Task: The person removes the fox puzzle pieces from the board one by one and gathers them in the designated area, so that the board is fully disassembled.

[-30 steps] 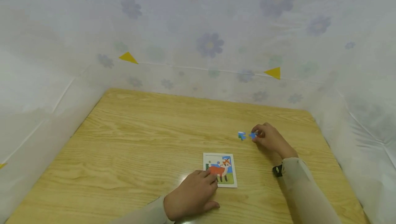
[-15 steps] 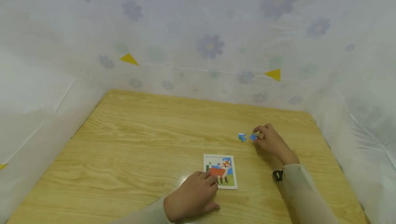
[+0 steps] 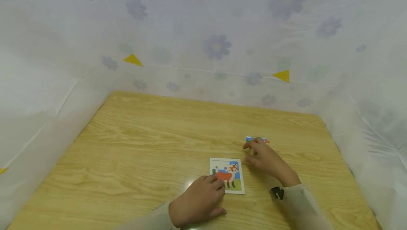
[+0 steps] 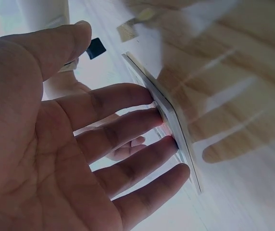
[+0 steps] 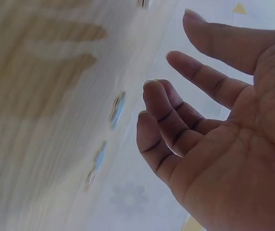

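Note:
A fox jigsaw puzzle board (image 3: 236,186) with a white frame lies on the table. My left hand (image 3: 200,200) rests its fingertips on the board's left side; in the left wrist view those fingers are nearly straight against the board (image 4: 186,150). My right hand (image 3: 268,161) hovers beyond the board's right side, fingers loosely bent and holding nothing. Behind it, partly covered in the head view, are two loose blue puzzle pieces, a left one (image 3: 249,139) and a right one (image 3: 267,141). The right wrist view has both, an upper piece (image 5: 118,109) and a lower piece (image 5: 96,164), lying apart from the fingers.
The wood-grain table (image 3: 143,145) has white flowered sheeting (image 3: 190,21) standing along its back and sides. Yellow triangles, one at the left (image 3: 133,60) and one at the right (image 3: 282,76), mark the back sheet. A black band (image 3: 277,193) sits on the right wrist.
My right hand has let go of the right puzzle piece and moved left and nearer, now in front of both pieces. The left hand and the board have stayed put.

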Tool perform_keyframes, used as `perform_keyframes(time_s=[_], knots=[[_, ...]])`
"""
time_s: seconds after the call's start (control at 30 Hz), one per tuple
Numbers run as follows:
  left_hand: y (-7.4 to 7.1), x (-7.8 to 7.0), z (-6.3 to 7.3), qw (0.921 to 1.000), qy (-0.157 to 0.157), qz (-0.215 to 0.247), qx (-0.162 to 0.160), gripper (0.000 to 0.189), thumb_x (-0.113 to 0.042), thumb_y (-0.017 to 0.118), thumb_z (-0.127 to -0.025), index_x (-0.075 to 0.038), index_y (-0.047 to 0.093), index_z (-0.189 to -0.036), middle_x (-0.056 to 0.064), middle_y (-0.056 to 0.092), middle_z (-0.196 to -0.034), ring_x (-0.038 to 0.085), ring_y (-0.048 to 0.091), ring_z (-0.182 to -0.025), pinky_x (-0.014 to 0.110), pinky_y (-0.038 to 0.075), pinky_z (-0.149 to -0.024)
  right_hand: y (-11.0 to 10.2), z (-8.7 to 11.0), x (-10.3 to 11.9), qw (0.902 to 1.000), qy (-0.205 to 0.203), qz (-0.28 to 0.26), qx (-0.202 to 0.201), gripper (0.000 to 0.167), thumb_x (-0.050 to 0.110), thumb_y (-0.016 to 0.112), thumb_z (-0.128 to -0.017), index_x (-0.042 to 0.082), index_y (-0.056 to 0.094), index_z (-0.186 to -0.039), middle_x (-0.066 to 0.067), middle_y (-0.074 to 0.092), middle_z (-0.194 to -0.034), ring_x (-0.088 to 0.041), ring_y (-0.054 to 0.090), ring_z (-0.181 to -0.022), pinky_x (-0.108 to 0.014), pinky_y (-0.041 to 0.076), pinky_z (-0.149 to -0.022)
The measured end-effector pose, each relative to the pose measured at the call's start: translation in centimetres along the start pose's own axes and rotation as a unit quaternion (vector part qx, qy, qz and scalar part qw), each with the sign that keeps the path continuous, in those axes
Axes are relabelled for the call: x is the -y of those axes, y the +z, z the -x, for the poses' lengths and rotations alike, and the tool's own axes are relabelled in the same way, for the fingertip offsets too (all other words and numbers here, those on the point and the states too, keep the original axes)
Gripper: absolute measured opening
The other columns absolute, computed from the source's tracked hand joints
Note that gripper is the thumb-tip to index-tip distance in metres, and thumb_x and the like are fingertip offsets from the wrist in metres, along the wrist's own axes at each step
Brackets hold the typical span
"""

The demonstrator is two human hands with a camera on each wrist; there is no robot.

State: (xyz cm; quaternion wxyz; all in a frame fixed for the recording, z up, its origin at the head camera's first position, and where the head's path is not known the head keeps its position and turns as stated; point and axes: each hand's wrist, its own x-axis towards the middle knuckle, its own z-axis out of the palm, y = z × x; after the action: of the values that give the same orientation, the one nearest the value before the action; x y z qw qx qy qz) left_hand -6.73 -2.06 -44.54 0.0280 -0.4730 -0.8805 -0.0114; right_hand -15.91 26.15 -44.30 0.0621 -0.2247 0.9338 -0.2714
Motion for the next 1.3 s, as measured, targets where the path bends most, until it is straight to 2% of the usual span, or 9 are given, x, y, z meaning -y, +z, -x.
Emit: perform_keyframes(time_s=[0.13,0.3,0.47,0.63,0.77,0.87,0.93,1.1,1.3], knots=[[0.2,0.0,0.0,0.9999,-0.001,-0.007,-0.010,0.046,-0.066,0.063,-0.094,-0.021,0.074,-0.103,-0.009,0.066,-0.112,0.013,0.059,-0.108,0.029,0.052,-0.090,0.9,0.3,0.9,0.9993,-0.034,0.011,0.011,0.032,0.016,0.076,-0.096,0.009,0.065,-0.126,-0.006,0.055,-0.115,-0.016,0.051,-0.088,-0.033,0.049,-0.071],[0.2,0.1,0.1,0.9998,0.001,-0.010,-0.017,0.045,-0.066,0.063,-0.094,-0.023,0.073,-0.102,-0.010,0.065,-0.110,0.011,0.059,-0.103,0.026,0.051,-0.083,2.1,0.1,1.6,0.9968,-0.076,0.009,0.023,0.029,0.019,0.077,-0.095,0.010,0.066,-0.120,0.000,0.055,-0.106,-0.014,0.051,-0.085,-0.032,0.049,-0.072],[0.1,0.3,-0.1,0.9998,0.001,-0.012,-0.018,0.045,-0.066,0.062,-0.094,-0.023,0.073,-0.104,-0.010,0.065,-0.108,0.010,0.057,-0.097,0.022,0.046,-0.072,2.9,0.0,1.8,0.9975,-0.066,0.011,0.024,0.027,0.017,0.080,-0.093,0.013,0.066,-0.115,0.002,0.051,-0.099,-0.010,0.048,-0.082,-0.029,0.047,-0.071],[0.5,0.7,-0.5,0.9980,0.011,-0.038,-0.048,0.038,-0.063,0.063,-0.095,-0.027,0.074,-0.101,-0.012,0.063,-0.101,0.009,0.054,-0.087,0.023,0.044,-0.069,3.4,0.3,2.4,0.9982,-0.051,0.018,0.026,0.027,0.015,0.081,-0.090,0.015,0.066,-0.113,0.003,0.053,-0.100,-0.008,0.048,-0.082,-0.029,0.047,-0.071],[0.9,1.5,-0.9,0.9958,0.007,-0.035,-0.084,0.032,-0.058,0.068,-0.093,-0.027,0.072,-0.100,-0.011,0.062,-0.098,0.009,0.055,-0.084,0.025,0.044,-0.070,3.6,0.4,3.1,0.9983,-0.050,0.024,0.018,0.029,0.012,0.082,-0.090,0.012,0.064,-0.112,0.002,0.053,-0.100,-0.009,0.049,-0.081,-0.030,0.048,-0.071],[0.9,2.1,-1.3,0.9952,-0.010,-0.023,-0.094,0.034,-0.056,0.071,-0.092,-0.024,0.071,-0.103,-0.008,0.064,-0.101,0.011,0.058,-0.090,0.027,0.047,-0.075,3.7,0.4,3.4,0.9985,-0.049,0.021,0.013,0.029,0.009,0.082,-0.089,0.012,0.063,-0.111,0.001,0.053,-0.099,-0.010,0.049,-0.081,-0.030,0.048,-0.071],[0.8,2.4,-1.7,0.9959,-0.029,-0.023,-0.083,0.038,-0.057,0.072,-0.091,-0.022,0.071,-0.105,-0.005,0.065,-0.106,0.013,0.061,-0.097,0.029,0.050,-0.080,3.7,0.4,3.4,0.9985,-0.050,0.019,0.014,0.029,0.008,0.081,-0.089,0.011,0.062,-0.110,0.001,0.053,-0.098,-0.010,0.050,-0.082,-0.031,0.049,-0.072],[0.3,2.7,-2.6,0.9965,-0.077,-0.021,-0.026,0.049,-0.061,0.074,-0.088,-0.017,0.073,-0.107,-0.002,0.067,-0.118,0.016,0.062,-0.110,0.034,0.052,-0.088,4.0,0.3,3.4,0.9983,-0.049,0.019,0.023,0.028,0.007,0.080,-0.090,0.011,0.062,-0.111,0.000,0.053,-0.098,-0.011,0.050,-0.083,-0.031,0.050,-0.073],[0.4,2.9,-3.7,0.9960,-0.089,-0.010,-0.001,0.054,-0.066,0.075,-0.084,-0.016,0.075,-0.103,0.002,0.068,-0.126,0.018,0.062,-0.116,0.035,0.052,-0.091,3.8,0.3,3.3,0.9988,-0.041,0.014,0.023,0.028,0.005,0.078,-0.091,0.011,0.060,-0.112,-0.001,0.050,-0.101,-0.012,0.049,-0.082,-0.030,0.049,-0.071]])
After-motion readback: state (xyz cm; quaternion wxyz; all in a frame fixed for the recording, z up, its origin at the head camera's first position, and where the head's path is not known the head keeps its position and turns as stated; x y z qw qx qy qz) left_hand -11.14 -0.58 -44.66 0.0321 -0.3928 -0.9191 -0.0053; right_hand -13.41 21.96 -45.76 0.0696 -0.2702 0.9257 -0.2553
